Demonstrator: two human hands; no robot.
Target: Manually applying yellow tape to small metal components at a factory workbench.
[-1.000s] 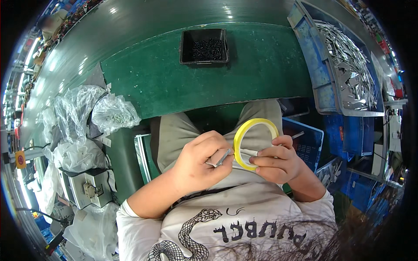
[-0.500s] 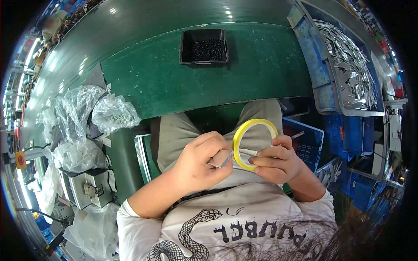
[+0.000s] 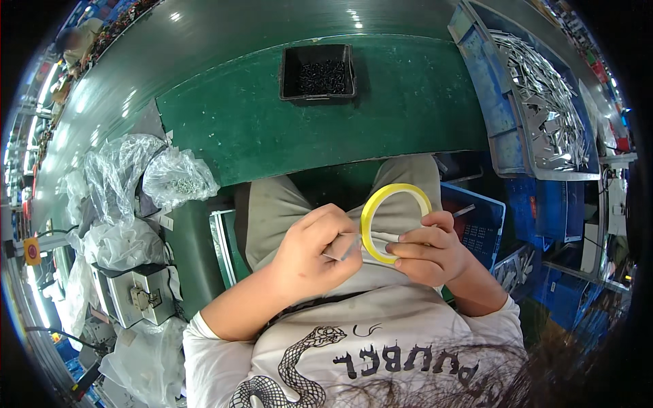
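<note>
Over my lap, my left hand (image 3: 309, 253) is closed around a small flat grey metal piece (image 3: 345, 246), whose end sticks out between thumb and fingers. My right hand (image 3: 435, 251) grips a roll of yellow tape (image 3: 367, 219) by its right side, the ring standing tilted. The roll's left edge is right beside the metal piece; whether a strip of tape joins them I cannot tell. A thin pale strip (image 3: 386, 236) shows inside the ring, running to my right fingertips.
On the green table (image 3: 238, 115) ahead stands a black bin (image 3: 316, 97) of small black parts. A blue crate (image 3: 491, 102) of metal strips is at the right. Clear plastic bags (image 3: 119, 177) and a white metal box (image 3: 139, 299) lie at the left.
The tape roll has shifted slightly left and up with my right hand. My left hand has barely moved, and the metal piece in it has turned a little.
</note>
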